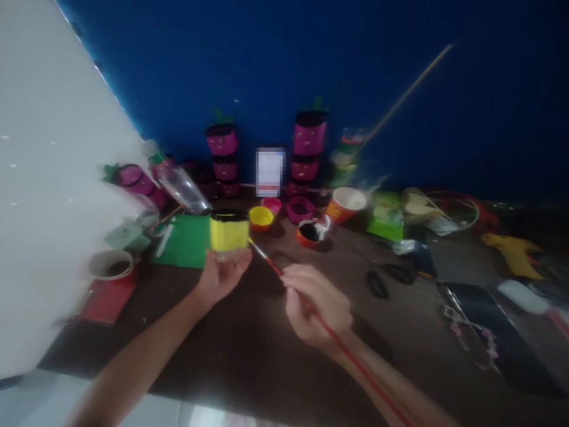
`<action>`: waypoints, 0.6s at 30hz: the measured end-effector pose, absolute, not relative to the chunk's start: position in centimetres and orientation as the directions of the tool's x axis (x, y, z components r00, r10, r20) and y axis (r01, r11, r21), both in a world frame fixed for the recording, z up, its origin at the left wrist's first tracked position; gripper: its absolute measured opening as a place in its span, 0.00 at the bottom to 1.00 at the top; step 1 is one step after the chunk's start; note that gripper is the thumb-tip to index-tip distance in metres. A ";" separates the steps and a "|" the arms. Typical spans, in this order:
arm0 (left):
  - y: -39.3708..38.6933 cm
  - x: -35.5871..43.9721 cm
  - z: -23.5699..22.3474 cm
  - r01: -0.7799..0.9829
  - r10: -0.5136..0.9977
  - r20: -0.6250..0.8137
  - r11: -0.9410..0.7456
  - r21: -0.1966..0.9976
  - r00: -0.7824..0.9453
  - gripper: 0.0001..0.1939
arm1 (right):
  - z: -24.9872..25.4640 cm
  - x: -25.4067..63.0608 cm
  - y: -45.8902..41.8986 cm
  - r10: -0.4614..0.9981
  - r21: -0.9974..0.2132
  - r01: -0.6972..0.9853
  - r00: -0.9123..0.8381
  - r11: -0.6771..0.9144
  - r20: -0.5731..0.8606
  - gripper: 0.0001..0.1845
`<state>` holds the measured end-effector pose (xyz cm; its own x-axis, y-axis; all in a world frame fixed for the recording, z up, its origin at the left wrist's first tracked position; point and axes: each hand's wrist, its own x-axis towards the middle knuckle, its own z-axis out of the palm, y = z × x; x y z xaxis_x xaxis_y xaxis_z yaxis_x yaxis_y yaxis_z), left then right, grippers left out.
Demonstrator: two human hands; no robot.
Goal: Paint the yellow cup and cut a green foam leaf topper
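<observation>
My left hand (pixel 224 276) grips a small container (pixel 229 232) from below. It is yellow around its side, with a black rim and a bare, see-through-looking lower band. In my right hand (pixel 315 305) is a long red-handled paintbrush (pixel 274 267), pinched near its metal end. The yellow brush tip meets or nearly meets the container's right side. Just behind the container sits a small cup of yellow paint (pixel 261 218). Beside that are a pink paint cup (pixel 271 205), a magenta container (pixel 300 209) and a cup of black paint (pixel 309 233).
Purple stacked figures (pixel 310 139) stand along the blue wall near a blurred screen (pixel 270 172). A clear bottle (pixel 182 185) leans above a green sheet (pixel 182 240). Rightward lie a paper cup (pixel 349 204), scissors (pixel 377 284), a yellow glue gun (pixel 513 254) and a phone-like dark slab (pixel 502 332).
</observation>
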<state>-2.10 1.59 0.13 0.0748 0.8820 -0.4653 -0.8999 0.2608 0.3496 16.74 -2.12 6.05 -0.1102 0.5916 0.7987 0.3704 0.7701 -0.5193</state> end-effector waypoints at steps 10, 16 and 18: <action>1.5 -2.8 -1.2 -0.906 0.895 -0.416 0.298 0.299 0.158 0.40 | 6.2 16.7 -2.4 0.662 -0.598 0.421 -0.008 0.682 0.749 0.12; 1.4 -2.7 -0.8 -0.897 0.870 -0.464 0.328 0.297 0.164 0.37 | 6.1 16.6 -2.3 0.664 -0.610 0.397 0.001 0.686 0.748 0.14; 1.3 -2.8 -0.8 -0.898 0.871 -0.463 0.327 0.294 0.165 0.37 | 6.1 16.5 -2.3 0.659 -0.608 0.389 0.004 0.692 0.752 0.14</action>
<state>-2.75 1.35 -0.83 0.1654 0.8706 -0.4634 -0.8979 0.3273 0.2944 16.52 -2.25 6.06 0.0037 0.6588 0.7523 0.3888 0.6922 -0.6080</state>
